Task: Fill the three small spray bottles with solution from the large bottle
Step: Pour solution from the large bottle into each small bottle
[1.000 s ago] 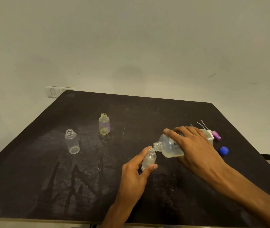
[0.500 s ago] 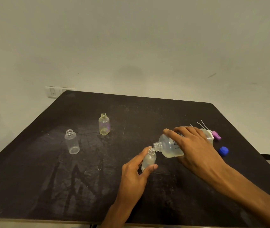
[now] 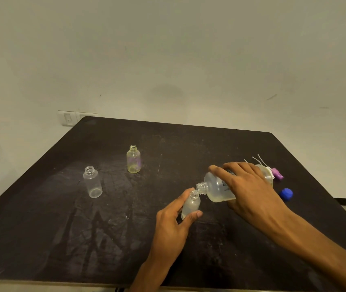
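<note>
My right hand [image 3: 250, 192] grips the large clear bottle [image 3: 216, 188], which is tipped sideways with its open neck pointing left. Its mouth meets the mouth of a small frosted spray bottle [image 3: 191, 204] that my left hand [image 3: 172, 224] pinches between thumb and fingers on the black table [image 3: 62, 239]. A little pale liquid lies in the large bottle's lower side. Two more small bottles stand uncapped and apart on the left: a clear one [image 3: 92, 182] and a yellowish one [image 3: 133, 159] further back.
Behind my right hand lie spray caps with thin white tubes [image 3: 260, 160], one of them purple [image 3: 277, 173]. A blue cap [image 3: 286, 193] rests near the table's right edge. A wall switch plate [image 3: 69, 118] sits behind the far left corner.
</note>
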